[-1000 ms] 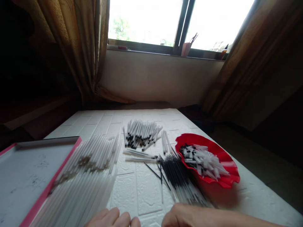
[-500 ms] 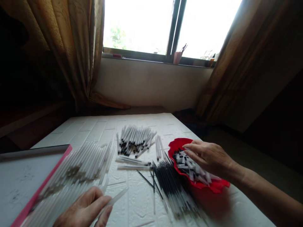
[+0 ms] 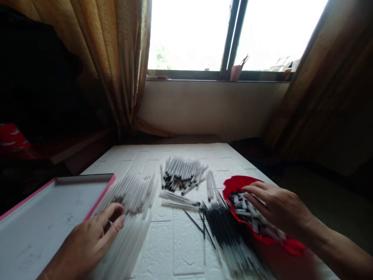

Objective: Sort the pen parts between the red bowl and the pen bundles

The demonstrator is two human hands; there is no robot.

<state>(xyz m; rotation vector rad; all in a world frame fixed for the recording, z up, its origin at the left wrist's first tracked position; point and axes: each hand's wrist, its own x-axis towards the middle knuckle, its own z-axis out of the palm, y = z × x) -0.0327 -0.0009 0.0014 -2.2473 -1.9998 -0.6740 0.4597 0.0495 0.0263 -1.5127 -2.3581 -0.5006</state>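
Note:
My left hand (image 3: 87,241) lies on a big pile of clear plastic tubes (image 3: 132,194) at the lower left, fingers spread and touching the tubes, nothing lifted. My right hand (image 3: 278,208) reaches into a red wavy-edged bowl (image 3: 233,184) of small white and black caps (image 3: 240,202), fingertips on the caps. Between the hands lies a heap of thin black-filled refills (image 3: 224,229). Behind them sits a cluster of clear tubes with black ends (image 3: 182,175).
A white tray with a pink rim (image 3: 43,221) lies at the left, beside the tube pile. The white brick-patterned tabletop (image 3: 175,249) ends at a wall under a window. Curtains hang on both sides. A few loose tubes (image 3: 177,198) lie mid-table.
My left hand, which held one clear tube near the front edge, has moved left and forward onto the tube pile. My right hand stays in the red bowl. The view shifted slightly.

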